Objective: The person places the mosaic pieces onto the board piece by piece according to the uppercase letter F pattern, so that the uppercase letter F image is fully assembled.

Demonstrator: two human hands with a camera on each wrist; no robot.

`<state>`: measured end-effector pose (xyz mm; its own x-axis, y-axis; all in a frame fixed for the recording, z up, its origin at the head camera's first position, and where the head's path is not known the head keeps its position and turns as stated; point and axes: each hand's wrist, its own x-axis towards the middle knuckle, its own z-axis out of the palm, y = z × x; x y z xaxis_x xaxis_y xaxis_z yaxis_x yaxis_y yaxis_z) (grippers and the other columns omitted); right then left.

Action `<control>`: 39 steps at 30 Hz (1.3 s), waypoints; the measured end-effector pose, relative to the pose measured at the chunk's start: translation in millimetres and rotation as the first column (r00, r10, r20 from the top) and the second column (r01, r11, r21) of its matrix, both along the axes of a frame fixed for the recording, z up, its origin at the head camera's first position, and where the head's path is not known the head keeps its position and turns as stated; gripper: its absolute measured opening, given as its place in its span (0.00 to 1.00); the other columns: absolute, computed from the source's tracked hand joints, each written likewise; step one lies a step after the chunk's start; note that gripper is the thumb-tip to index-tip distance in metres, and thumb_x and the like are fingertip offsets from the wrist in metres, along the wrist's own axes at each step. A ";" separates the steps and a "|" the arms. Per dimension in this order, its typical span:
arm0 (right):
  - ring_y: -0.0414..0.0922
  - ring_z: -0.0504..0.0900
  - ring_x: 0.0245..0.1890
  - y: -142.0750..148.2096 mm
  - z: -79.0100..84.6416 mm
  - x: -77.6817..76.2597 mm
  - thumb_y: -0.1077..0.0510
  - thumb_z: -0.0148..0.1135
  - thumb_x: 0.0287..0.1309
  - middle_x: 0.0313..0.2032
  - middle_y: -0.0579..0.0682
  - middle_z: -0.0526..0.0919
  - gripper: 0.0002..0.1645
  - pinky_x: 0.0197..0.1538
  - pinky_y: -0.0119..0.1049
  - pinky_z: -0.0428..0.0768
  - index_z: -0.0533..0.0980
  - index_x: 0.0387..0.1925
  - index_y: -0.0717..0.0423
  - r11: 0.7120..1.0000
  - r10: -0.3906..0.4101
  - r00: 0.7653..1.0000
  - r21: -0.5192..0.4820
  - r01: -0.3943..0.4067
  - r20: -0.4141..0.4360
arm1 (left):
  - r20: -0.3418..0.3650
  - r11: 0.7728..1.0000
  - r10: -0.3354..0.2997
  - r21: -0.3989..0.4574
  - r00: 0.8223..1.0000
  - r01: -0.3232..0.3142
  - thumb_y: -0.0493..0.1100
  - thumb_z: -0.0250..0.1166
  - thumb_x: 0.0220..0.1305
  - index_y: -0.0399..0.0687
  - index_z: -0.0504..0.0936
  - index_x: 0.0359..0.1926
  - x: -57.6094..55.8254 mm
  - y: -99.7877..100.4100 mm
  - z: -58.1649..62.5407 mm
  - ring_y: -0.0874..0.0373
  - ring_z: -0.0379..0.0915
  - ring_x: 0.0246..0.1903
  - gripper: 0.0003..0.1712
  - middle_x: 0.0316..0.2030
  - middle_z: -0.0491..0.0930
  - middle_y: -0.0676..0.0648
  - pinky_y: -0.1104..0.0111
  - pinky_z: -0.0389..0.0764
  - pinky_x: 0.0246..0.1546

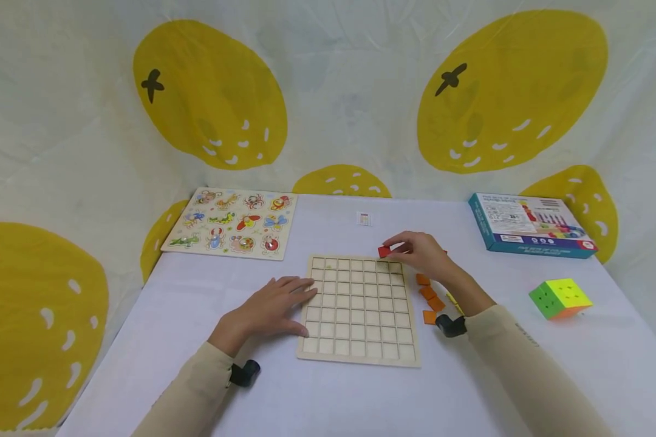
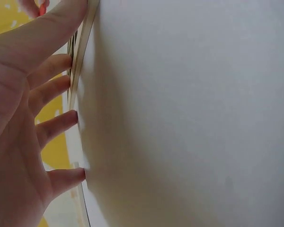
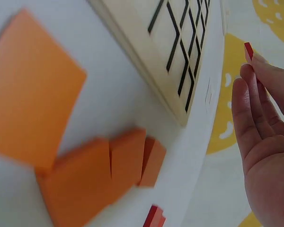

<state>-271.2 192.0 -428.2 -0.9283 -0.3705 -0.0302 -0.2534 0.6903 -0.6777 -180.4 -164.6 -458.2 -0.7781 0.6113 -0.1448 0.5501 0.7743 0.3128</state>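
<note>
A pale wooden grid board (image 1: 359,306) with rows of square recesses lies flat on the white table. My right hand (image 1: 422,254) pinches a small red square tile (image 1: 383,251) between thumb and fingertips, just above the board's far edge. In the right wrist view the same red tile (image 3: 248,52) shows edge-on at the fingertips. My left hand (image 1: 270,308) rests at the board's left edge, fingers spread and straight; the left wrist view shows its fingertips (image 2: 61,124) against the table and board side. Several orange tiles (image 1: 429,293) lie right of the board.
Yellow tiles (image 1: 455,302) are partly hidden under the right forearm. Another red tile (image 3: 154,216) lies beyond the orange ones. An insect picture puzzle (image 1: 232,223) lies back left, a teal-edged box (image 1: 533,224) back right, a puzzle cube (image 1: 560,298) at right. A small label (image 1: 364,218) lies behind the board.
</note>
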 end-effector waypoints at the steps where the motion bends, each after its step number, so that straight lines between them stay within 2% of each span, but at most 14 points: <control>1: 0.53 0.88 0.49 -3.5 -0.2 1.0 0.57 0.69 0.64 0.55 0.58 0.86 0.19 0.54 0.45 0.87 0.83 0.56 0.55 1.000 0.005 1.000 -0.004 -0.005 0.001 | 0.001 1.000 0.005 -0.003 1.000 -0.005 0.68 0.71 0.56 0.54 0.67 0.76 0.3 0.4 0.4 0.43 0.57 0.77 0.51 0.78 0.63 0.49 0.36 0.59 0.74; 6: 0.51 0.88 0.48 -21.3 -2.3 6.0 0.58 0.69 0.64 0.52 0.55 0.88 0.16 0.55 0.45 0.86 0.85 0.53 0.54 0.997 0.039 0.999 -0.066 -0.037 0.028 | 0.016 1.000 0.021 -0.021 1.000 -0.021 0.67 0.71 0.58 0.54 0.66 0.76 0.3 2.8 3.2 0.44 0.56 0.77 0.50 0.79 0.61 0.50 0.36 0.59 0.74; 11: 0.48 0.89 0.46 -39.1 -8.2 7.4 0.58 0.72 0.60 0.50 0.55 0.89 0.15 0.52 0.37 0.86 0.86 0.49 0.56 0.991 0.076 0.996 -0.117 -0.071 0.037 | 0.038 0.998 0.038 -0.044 0.999 -0.036 0.66 0.71 0.58 0.56 0.65 0.77 -0.8 4.2 6.1 0.45 0.56 0.78 0.50 0.79 0.59 0.52 0.38 0.58 0.76; 15: 0.46 0.88 0.43 -51.6 -13.9 7.6 0.59 0.73 0.59 0.48 0.55 0.90 0.15 0.49 0.32 0.84 0.87 0.48 0.56 0.990 0.086 0.995 -0.115 -0.081 0.042 | 0.043 0.998 0.038 -0.051 0.998 -0.036 0.67 0.70 0.58 0.57 0.64 0.77 -1.7 3.7 5.8 0.46 0.56 0.78 0.50 0.80 0.59 0.53 0.39 0.58 0.76; 22: 0.44 0.86 0.42 -68.3 -17.8 11.6 0.57 0.73 0.59 0.48 0.53 0.90 0.14 0.49 0.36 0.84 0.88 0.46 0.55 0.991 0.074 0.994 -0.121 -0.064 0.084 | 0.043 0.998 0.032 -0.051 0.999 -0.029 0.67 0.68 0.62 0.58 0.64 0.77 -2.6 2.1 4.0 0.45 0.56 0.78 0.47 0.80 0.58 0.53 0.38 0.59 0.75; 29: 0.42 0.87 0.41 -77.2 -23.8 11.1 0.57 0.74 0.58 0.47 0.52 0.90 0.12 0.50 0.40 0.85 0.88 0.44 0.54 0.997 0.064 0.996 -0.049 -0.062 0.055 | 0.034 0.999 0.023 -0.043 0.999 -0.021 0.66 0.67 0.62 0.57 0.65 0.77 -3.5 2.0 3.5 0.45 0.56 0.77 0.46 0.80 0.59 0.53 0.38 0.60 0.75; 35: 0.43 0.87 0.42 -81.0 -21.7 12.4 0.58 0.74 0.58 0.46 0.51 0.90 0.12 0.52 0.41 0.85 0.88 0.44 0.54 0.999 0.050 0.997 -0.012 -0.050 0.064 | 0.033 0.999 0.023 -0.039 0.999 -0.022 0.66 0.68 0.61 0.58 0.66 0.76 -4.5 3.0 3.3 0.45 0.57 0.77 0.46 0.80 0.59 0.53 0.38 0.60 0.75; 39: 0.44 0.86 0.42 -82.4 -20.8 13.8 0.56 0.75 0.57 0.46 0.51 0.90 0.12 0.51 0.41 0.85 0.89 0.43 0.54 0.997 0.068 0.997 0.032 -0.069 0.040 | 0.049 0.999 0.029 -0.023 0.998 -0.028 0.65 0.70 0.61 0.57 0.67 0.76 -3.8 3.5 3.6 0.44 0.57 0.77 0.46 0.79 0.59 0.52 0.38 0.60 0.75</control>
<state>-257.4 109.6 -449.0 -0.8989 -0.4311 -0.0789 -0.2747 0.6944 -0.6651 -184.2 -161.1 -454.7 -0.7867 0.5852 -0.1967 0.5122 0.7965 0.3213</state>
